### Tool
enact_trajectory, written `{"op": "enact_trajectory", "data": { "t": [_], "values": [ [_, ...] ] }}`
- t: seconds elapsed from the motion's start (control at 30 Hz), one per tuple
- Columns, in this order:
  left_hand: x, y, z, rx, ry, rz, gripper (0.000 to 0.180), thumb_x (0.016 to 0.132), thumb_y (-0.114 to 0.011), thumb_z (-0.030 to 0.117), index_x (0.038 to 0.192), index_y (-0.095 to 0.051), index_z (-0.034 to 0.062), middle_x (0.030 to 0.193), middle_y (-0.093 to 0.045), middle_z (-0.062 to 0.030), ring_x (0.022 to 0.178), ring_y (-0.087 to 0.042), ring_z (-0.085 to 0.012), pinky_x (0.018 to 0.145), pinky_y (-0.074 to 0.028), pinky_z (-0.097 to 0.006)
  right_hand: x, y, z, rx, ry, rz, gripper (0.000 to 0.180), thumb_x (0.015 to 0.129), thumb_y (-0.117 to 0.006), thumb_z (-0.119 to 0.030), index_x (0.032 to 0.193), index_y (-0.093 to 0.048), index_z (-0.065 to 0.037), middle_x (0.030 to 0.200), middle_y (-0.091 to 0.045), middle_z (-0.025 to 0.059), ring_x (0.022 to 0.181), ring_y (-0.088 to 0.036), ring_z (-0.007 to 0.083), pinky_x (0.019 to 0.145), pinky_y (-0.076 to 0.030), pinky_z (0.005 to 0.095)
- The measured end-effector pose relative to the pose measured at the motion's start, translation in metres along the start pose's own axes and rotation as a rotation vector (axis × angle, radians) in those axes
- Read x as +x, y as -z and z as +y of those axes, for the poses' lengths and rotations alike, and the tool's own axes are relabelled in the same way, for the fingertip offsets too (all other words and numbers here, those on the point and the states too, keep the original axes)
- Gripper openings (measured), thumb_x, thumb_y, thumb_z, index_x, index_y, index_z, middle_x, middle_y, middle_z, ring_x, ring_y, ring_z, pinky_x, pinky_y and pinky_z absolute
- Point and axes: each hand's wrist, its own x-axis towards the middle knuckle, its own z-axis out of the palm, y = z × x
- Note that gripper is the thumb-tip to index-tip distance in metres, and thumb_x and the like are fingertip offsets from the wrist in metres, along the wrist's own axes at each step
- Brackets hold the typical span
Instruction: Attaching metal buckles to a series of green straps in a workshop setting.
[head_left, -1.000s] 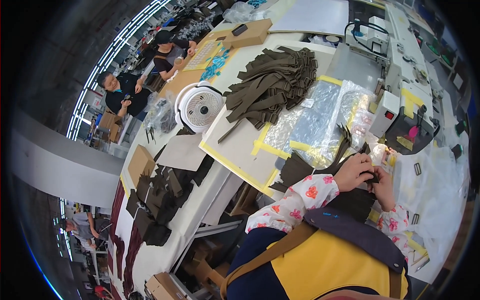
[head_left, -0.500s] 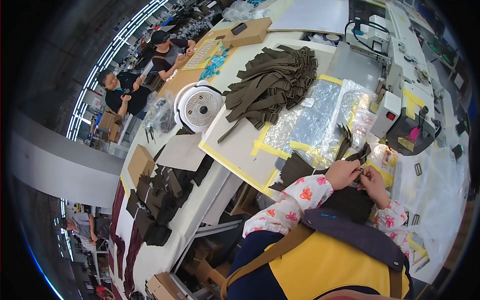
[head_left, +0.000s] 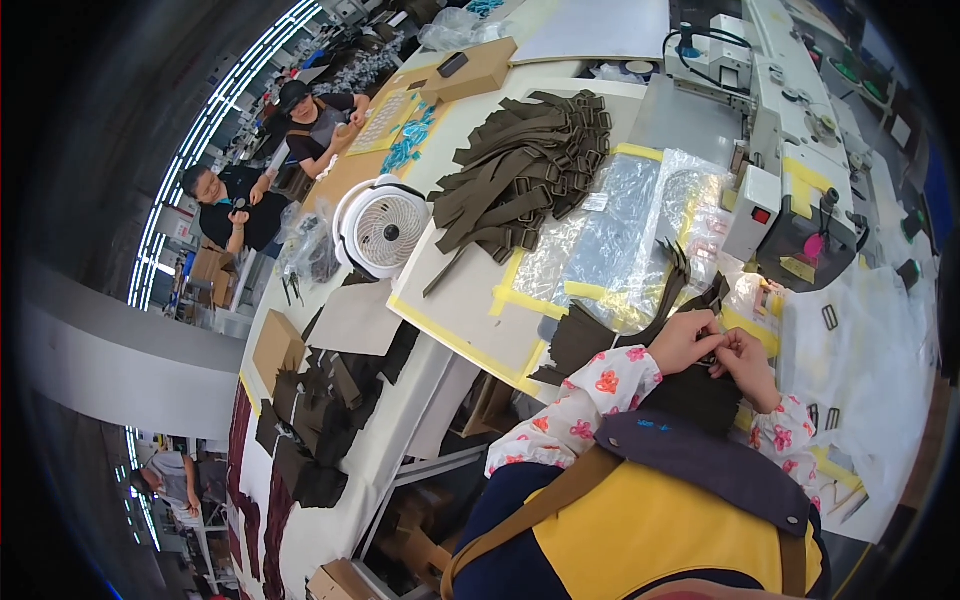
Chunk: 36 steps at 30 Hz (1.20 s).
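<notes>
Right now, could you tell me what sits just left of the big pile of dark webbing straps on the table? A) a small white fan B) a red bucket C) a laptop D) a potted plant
A: a small white fan stands beside the pile of dark webbing straps, at its left.

A long white work surface (head_left: 470, 330) edged with yellow tape carries a heap of dark olive webbing straps (head_left: 525, 180) at twelve o'clock, clear plastic bags (head_left: 620, 235) to its three o'clock, a white sewing machine (head_left: 790, 140) beyond, a small white fan (head_left: 380, 228) at nine o'clock, and dark fabric pieces (head_left: 315, 420) at seven o'clock.
</notes>
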Motion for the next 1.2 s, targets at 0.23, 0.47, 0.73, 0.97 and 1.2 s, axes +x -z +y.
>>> {"op": "enact_trajectory", "data": {
  "t": [0.23,0.47,0.73,0.97,1.2],
  "values": [
    [-0.001,-0.011,-0.019,0.027,-0.104,0.128,0.015,0.078,-0.06,0.008,0.083,-0.047,0.0025,0.074,-0.044,-0.0023,0.063,-0.043,-0.0075,0.053,-0.038,-0.023,-0.004,-0.001,0.0,0.163,-0.063,-0.044,0.006,0.08,-0.051,-0.002,0.083,-0.048,0.002,0.07,-0.054,0.0063,0.058,-0.058,0.0121,0.053,-0.049,0.022],
    [-0.005,-0.007,-0.018,-0.074,0.047,-0.008,0.022,0.081,-0.061,0.017,0.089,-0.046,0.0028,0.084,-0.051,-0.0023,0.067,-0.046,-0.0053,0.056,-0.04,-0.02,-0.002,-0.002,0.004,0.289,-0.098,-0.141,0.009,0.074,-0.05,0.004,0.082,-0.047,0.001,0.068,-0.053,0.0051,0.051,-0.051,0.01,0.045,-0.043,0.0213],
    [-0.002,0.0,-0.011,-0.022,0.082,-0.098,0.021,0.078,-0.066,0.016,0.076,-0.05,0.0022,0.063,-0.05,0.0021,0.053,-0.042,-0.0029,0.046,-0.035,-0.02,-0.005,0.001,0.0,0.162,-0.092,-0.068,0.009,0.071,-0.049,0.003,0.077,-0.044,-0.001,0.062,-0.049,0.0029,0.047,-0.048,0.0092,0.041,-0.04,0.0218],
    [-0.006,-0.003,-0.006,0.175,-0.136,-0.013,0.025,0.074,-0.07,0.015,0.08,-0.049,0.0024,0.066,-0.05,-0.0019,0.054,-0.044,-0.0051,0.048,-0.038,-0.021,-0.001,0.002,0.02,0.566,-0.154,0.043,0.008,0.077,-0.049,0.0,0.078,-0.042,-0.004,0.065,-0.047,0.0025,0.048,-0.049,0.0104,0.042,-0.041,0.0228],
    [0.004,-0.008,-0.004,-0.054,0.07,-0.085,0.022,0.077,-0.066,0.015,0.089,-0.055,-0.0004,0.062,-0.056,-0.0018,0.047,-0.05,-0.0047,0.041,-0.038,-0.021,-0.009,0.022,-0.009,0.429,0.066,0.188,0.008,0.078,-0.049,0.001,0.077,-0.043,-0.004,0.067,-0.047,0.0028,0.051,-0.05,0.01,0.043,-0.042,0.023]
  ]
}}
